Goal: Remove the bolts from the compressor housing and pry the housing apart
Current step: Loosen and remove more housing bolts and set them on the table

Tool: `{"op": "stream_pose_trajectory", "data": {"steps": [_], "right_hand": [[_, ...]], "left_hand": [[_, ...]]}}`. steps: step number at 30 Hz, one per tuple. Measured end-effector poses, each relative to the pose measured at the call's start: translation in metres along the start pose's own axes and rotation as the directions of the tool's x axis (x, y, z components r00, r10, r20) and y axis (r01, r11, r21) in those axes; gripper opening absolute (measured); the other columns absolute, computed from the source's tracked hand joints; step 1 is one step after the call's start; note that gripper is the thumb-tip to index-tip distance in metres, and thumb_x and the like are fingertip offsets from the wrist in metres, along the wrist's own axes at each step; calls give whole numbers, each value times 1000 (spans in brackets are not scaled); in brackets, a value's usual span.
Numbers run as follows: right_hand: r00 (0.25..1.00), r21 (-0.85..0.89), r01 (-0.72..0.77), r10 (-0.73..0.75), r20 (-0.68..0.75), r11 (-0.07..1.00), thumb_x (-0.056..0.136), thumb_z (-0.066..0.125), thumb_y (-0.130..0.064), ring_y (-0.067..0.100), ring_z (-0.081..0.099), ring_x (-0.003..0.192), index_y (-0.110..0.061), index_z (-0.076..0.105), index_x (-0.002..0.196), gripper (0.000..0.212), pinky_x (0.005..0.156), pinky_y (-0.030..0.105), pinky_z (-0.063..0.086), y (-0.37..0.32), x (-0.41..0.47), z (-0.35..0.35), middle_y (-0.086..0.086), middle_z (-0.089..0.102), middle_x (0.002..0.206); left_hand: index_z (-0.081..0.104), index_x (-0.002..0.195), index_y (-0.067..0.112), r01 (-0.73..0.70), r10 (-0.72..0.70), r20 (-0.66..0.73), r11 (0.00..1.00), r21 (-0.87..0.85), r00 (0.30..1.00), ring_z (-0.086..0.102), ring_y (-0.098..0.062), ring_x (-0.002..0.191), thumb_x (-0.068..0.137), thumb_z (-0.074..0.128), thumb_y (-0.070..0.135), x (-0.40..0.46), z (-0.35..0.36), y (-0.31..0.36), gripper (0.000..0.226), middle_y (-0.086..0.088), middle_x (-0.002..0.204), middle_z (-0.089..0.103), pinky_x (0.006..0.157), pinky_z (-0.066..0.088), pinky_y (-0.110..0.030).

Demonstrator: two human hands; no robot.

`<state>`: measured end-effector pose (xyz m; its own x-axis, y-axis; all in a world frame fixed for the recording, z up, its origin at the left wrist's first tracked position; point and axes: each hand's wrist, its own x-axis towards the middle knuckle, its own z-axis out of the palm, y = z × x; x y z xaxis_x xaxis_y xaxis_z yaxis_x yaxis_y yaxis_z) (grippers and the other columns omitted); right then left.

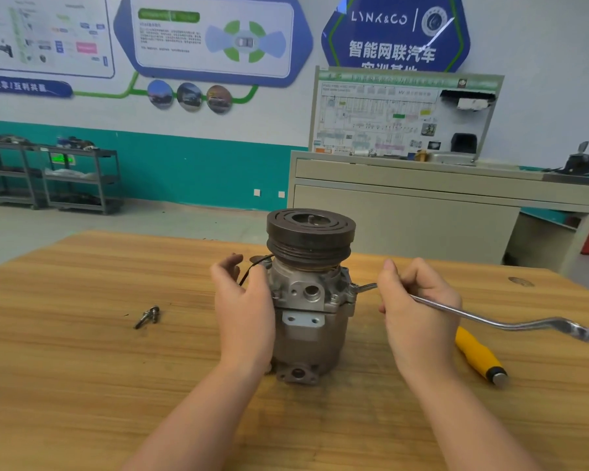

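A: How will that compressor (pixel 312 300) handle?

B: Heavy and stiff, I'd judge; cast metal with a thick pulley (pixel 310 236) on top. It stands upright in the middle of the wooden surface (pixel 82 368). The body looks smooth, so the ribbed flange under the pulley is the surer place to hold.

A: And the hands?

B: The left hand (pixel 244 311) lies spread against the housing's left side, steadying it. The right hand (pixel 419 307) has its fingers curled round a bent wrench (pixel 497 321), whose near end sits at a bolt on the housing's right flange.

A: Small parts?

B: Two loose bolts (pixel 147 316) lie together, well to the left; a yellow handle (pixel 478 356) lies on the right.

A: Any writing?

B: "LYNK&CO" on the wall sign (pixel 395 32), with Chinese characters below. The other posters are too blurred to read.
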<state>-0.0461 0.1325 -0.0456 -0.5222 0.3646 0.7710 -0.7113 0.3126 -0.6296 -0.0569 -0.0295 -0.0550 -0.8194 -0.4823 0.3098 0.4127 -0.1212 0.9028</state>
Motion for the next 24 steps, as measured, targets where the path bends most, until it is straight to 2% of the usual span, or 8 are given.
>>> {"op": "stream_pose_trajectory", "data": {"steps": [3, 7, 11, 14, 17, 20, 22, 24], "right_hand": [[986, -82, 165, -163, 32, 983, 88, 59, -22, 7, 29, 47, -23, 28, 54, 46, 46, 15, 24, -4, -3, 1, 2, 31, 52], [911, -225, 409, -382, 155, 884, 90, 57, -16, 3, 33, 46, -30, 28, 63, 42, 45, 6, 23, -18, -9, 10, -13, 22, 47], [865, -392, 501, -439, 242, 772, 72, 67, 12, 13, 34, 52, -29, 25, 65, 59, 41, 17, 28, -27, -5, 18, -20, 16, 50], [889, -449, 458, -402, 220, 767, 76, 65, 8, 15, 32, 38, -25, 27, 61, 52, 32, 27, 28, -25, -6, 18, -15, 22, 50], [884, -368, 467, -431, 180, 804, 85, 55, -4, 12, 32, 36, -25, 30, 59, 42, 32, 26, 26, -20, -5, 16, -12, 27, 47], [864, -203, 500, -471, 178, 842, 92, 52, -16, 11, 28, 41, -28, 29, 60, 41, 35, 23, 24, -14, 2, 13, -15, 24, 49], [890, -124, 447, -427, 162, 886, 92, 53, -19, 6, 28, 43, -36, 26, 61, 44, 38, 21, 24, -10, 5, 12, -19, 24, 49], [928, -45, 359, -351, 126, 932, 93, 53, -22, 2, 30, 43, -39, 27, 62, 44, 43, 15, 23, -5, 5, 13, -17, 28, 47]], "left_hand": [[47, 120, 26, 68, -67, 29, 997, -32, 997, 56, -6, 103, 98, 53, 22, 6, -2, -1, 24, 4, 117, 57, 76, 43, -22], [49, 109, 34, 123, -118, 91, 991, -48, 989, 60, -4, 99, 98, 54, 23, 5, 0, -4, 16, 8, 109, 61, 74, 44, -21], [48, 115, 34, 141, -135, 135, 989, -34, 982, 60, -4, 102, 98, 55, 27, 5, 2, -6, 20, 11, 110, 62, 77, 46, -22], [50, 122, 30, 178, -173, 147, 984, -22, 974, 59, -4, 101, 99, 52, 30, 8, 2, -6, 23, 10, 109, 62, 76, 46, -23], [54, 120, 32, 170, -173, 167, 985, 27, 971, 57, -2, 101, 100, 47, 33, 8, 0, -8, 21, 13, 107, 62, 74, 43, -22], [54, 130, 27, 138, -149, 181, 988, 70, 972, 56, -5, 109, 101, 44, 30, 9, -1, -9, 31, 13, 114, 60, 87, 46, -27], [53, 134, 24, 114, -127, 192, 990, 80, 973, 57, -9, 113, 99, 43, 26, 8, -2, -10, 36, 9, 118, 62, 97, 47, -35], [53, 135, 22, 63, -77, 202, 995, 76, 976, 59, -5, 109, 93, 44, 30, 5, -2, -11, 44, 8, 117, 64, 94, 48, -33]]}}
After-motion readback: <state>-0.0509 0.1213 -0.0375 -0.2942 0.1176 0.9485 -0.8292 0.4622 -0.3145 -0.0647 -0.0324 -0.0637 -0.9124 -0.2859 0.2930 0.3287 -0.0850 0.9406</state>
